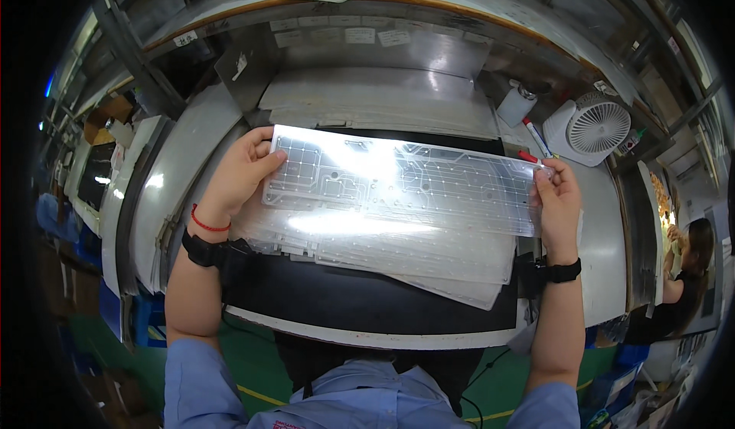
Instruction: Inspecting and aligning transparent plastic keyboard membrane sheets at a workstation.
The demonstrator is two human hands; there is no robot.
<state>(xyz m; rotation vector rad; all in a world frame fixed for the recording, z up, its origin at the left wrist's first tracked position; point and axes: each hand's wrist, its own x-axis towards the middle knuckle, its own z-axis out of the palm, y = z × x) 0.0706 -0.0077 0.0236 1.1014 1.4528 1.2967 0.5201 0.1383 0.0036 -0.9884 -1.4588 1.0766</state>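
Head view: the largest thing is one pale metal workbench (pixel 599 222), running across the middle of the frame and out to the right. One black mat (pixel 321 295) lies on it at centre. On the mat, below centre, is one loose pile of clear film sheets (pixel 429 264); several edges fan out, but glare and overlap leave the layers uncountable.

One clear circuit film sheet (pixel 398 180), lined with fine traces and dots, is lifted at the centre of the frame, overlapping the pile in view and sloping down toward the right. It looks light, thin and springy, likely to bow if held from one end; its glossy face is probably slippery and its traces easy to scuff or crease. The margins at the two short ends seem the best places to take hold.

At upper right stands one white fan (pixel 599 126). Two hands share the sheet: the left hand (pixel 249 168) pinches its left end near the top, thumb on the face; the right hand (pixel 555 191) pinches the upper right corner between thumb and fingers.

Smaller still are one white bottle (pixel 515 107) left of the fan, two black wrist straps (pixel 564 270), one per arm, one red-capped marker (pixel 537 136) and one red bracelet (pixel 209 222) at the left wrist.
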